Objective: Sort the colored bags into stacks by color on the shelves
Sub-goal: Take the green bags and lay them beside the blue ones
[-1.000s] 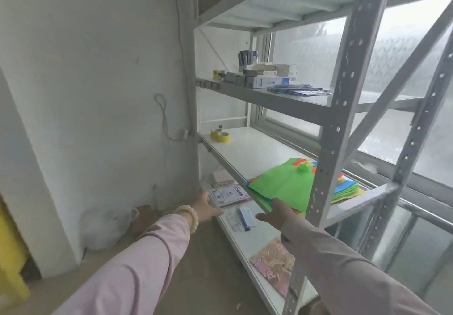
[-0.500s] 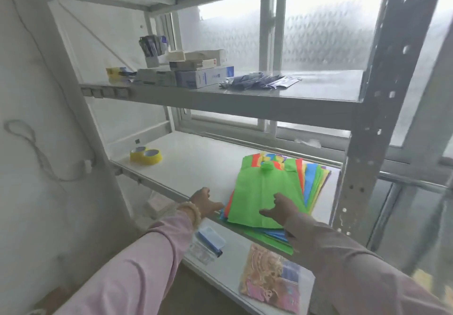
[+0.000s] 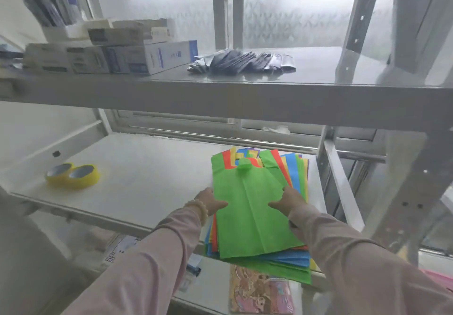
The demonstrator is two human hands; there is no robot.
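Middle shelf [image 3: 147, 179]: left hand [image 3: 208, 199] and right hand [image 3: 288, 199] now grasp edges of the green bag [image 3: 250, 216].

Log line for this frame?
left hand: grips green bag, left edge | right hand: grips right edge | stack: mixed colours, unsorted, on shelf

Bright, hazy daylight from the window [image 3: 294, 8]; soft blur, bent edges.
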